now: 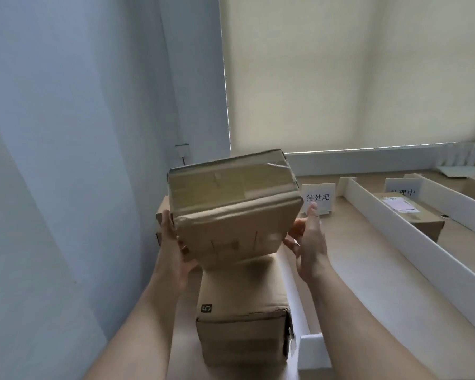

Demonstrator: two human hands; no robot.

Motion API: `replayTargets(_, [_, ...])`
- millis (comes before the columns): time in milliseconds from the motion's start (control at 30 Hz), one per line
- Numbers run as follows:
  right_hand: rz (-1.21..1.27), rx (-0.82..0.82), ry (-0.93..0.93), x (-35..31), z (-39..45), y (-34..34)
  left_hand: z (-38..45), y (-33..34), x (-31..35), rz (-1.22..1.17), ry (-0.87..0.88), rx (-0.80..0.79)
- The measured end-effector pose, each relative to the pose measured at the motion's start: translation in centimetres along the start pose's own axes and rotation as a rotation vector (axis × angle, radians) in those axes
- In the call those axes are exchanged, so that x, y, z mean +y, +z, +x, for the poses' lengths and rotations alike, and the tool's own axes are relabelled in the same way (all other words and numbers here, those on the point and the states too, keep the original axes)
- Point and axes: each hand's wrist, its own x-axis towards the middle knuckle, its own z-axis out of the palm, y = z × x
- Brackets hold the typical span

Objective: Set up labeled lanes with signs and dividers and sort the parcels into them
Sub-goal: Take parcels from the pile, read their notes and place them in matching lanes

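A taped brown box is tilted in the air above the leftmost lane, over a longer box marked with a small black label, which lies flat on the table. Another box peeks out behind them. White dividers run along the table. A sign reading 待处理 stands upright at the lane's far end; a second sign stands behind a labeled parcel in the next lane.

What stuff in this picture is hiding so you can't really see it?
Head view:
- Second sign: lower characters hidden by the parcel in front.
- Box at the back: mostly behind the held box and left hand.
- Items on the sill: blurred, cut by the right edge.
- Held box's label: too blurry to read.
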Motion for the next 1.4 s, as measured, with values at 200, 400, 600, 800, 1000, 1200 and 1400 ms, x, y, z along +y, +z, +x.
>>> replayTargets(200, [-0.265,-0.073,0.196,1.6,0.3,-1.6,0.8,-2.7,-0.7,0.072,-0.093,-0.088])
replayTargets(400, [-0.522,-0.231,0.295,1.1,-0.1,-2.4,1.2,-5.6,-0.7,0.360,-0.266,-0.106])
replayTargets(600, [-0.526,-0.223,0.332,1.8,-1.6,-1.1,0.4,-5.8,-2.3,0.368,-0.330,-0.042])
replayTargets(800, [-0.619,-0.169,0.277,2.0,-1.6,-0.6,0.5,-5.7,-3.0,0.390,-0.319,-0.026])
replayTargets(1000, [-0.762,-0.102,0.129,2.6,-1.2,-0.6,0.0,-5.0,-2.4,0.468,-0.287,-0.061])
replayTargets(1200, [-0.769,0.030,0.095,2.8,-1.2,-1.7,0.6,-4.0,-3.0,0.316,-0.280,-0.138])
replayTargets(1400, [-0.691,0.083,0.115,2.5,-1.4,-2.2,-0.1,-6.5,-2.7,0.442,-0.275,-0.409])
